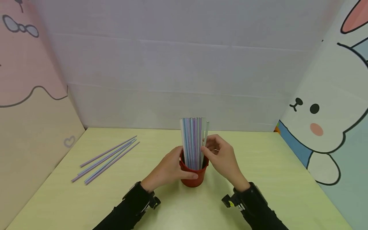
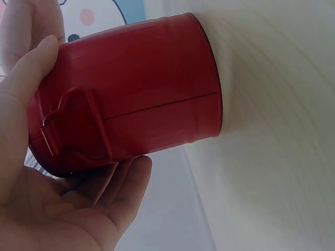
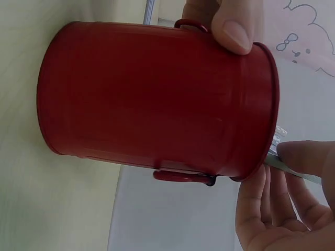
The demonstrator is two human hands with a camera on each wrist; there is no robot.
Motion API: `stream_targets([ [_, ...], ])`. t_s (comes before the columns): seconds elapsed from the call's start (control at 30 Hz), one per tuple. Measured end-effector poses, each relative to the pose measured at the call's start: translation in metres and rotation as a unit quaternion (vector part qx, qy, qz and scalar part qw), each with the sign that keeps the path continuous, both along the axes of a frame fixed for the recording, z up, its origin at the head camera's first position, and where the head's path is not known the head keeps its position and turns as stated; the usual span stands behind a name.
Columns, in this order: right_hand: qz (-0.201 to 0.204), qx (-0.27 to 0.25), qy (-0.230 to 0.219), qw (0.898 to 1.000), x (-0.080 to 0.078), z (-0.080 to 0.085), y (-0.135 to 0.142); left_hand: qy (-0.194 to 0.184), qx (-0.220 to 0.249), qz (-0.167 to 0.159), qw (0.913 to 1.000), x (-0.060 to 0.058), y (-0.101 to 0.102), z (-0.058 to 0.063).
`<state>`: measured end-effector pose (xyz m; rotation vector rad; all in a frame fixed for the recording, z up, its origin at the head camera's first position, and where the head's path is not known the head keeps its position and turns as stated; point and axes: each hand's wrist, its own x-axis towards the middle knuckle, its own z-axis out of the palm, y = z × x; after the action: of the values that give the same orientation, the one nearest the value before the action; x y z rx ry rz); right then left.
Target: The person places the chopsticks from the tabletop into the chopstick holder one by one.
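A small red metal bucket (image 1: pixel 193 182) stands upright near the middle of the table, packed with a bundle of white, blue and purple straws (image 1: pixel 192 140). My left hand (image 1: pixel 169 166) grips the bucket at its left side, thumb across the front near the rim. In the left wrist view, a looped handle shows on the bucket's wall (image 2: pixel 152 73). Between thumb and fingers, my right hand (image 1: pixel 222 155) pinches a pale green straw (image 1: pixel 206 129) at the bundle's right edge. This straw (image 3: pixel 288 167) slants at the bucket's rim in the right wrist view; its lower end is hidden.
Several loose purple and blue straws (image 1: pixel 106 159) lie fanned out on the table (image 1: pixel 115 198) to the left. A white wall (image 1: pixel 178 73) rises at the table's back edge, with cartoon-printed panels (image 1: pixel 319 95) at either side.
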<state>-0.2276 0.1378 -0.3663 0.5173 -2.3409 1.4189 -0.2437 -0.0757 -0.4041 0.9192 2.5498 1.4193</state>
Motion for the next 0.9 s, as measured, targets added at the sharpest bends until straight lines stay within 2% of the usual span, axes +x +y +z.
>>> stream_targets([
  [0.17,-0.018,0.026,0.001,1.0,-0.005,-0.008,0.003,-0.01,-0.006,0.005,0.9999,0.001,0.0,0.001],
  [0.4,-0.043,0.1,0.05,0.993,-0.008,-0.009,0.007,-0.019,-0.006,0.003,0.9998,0.001,0.0,0.003],
  [0.6,-0.056,0.114,0.067,0.99,-0.008,-0.006,0.01,-0.021,-0.004,-0.01,0.9997,0.002,0.0,0.007],
  [0.73,-0.059,0.112,0.09,0.988,-0.003,0.003,0.012,-0.009,-0.054,-0.015,0.9984,0.001,-0.012,0.012],
  [0.77,-0.059,0.112,0.096,0.987,-0.002,0.006,0.012,-0.004,-0.074,-0.011,0.9972,-0.001,-0.017,0.011],
  [0.9,-0.044,0.125,0.113,0.985,0.005,0.018,0.014,0.023,-0.139,0.026,0.9897,-0.001,-0.042,0.025],
])
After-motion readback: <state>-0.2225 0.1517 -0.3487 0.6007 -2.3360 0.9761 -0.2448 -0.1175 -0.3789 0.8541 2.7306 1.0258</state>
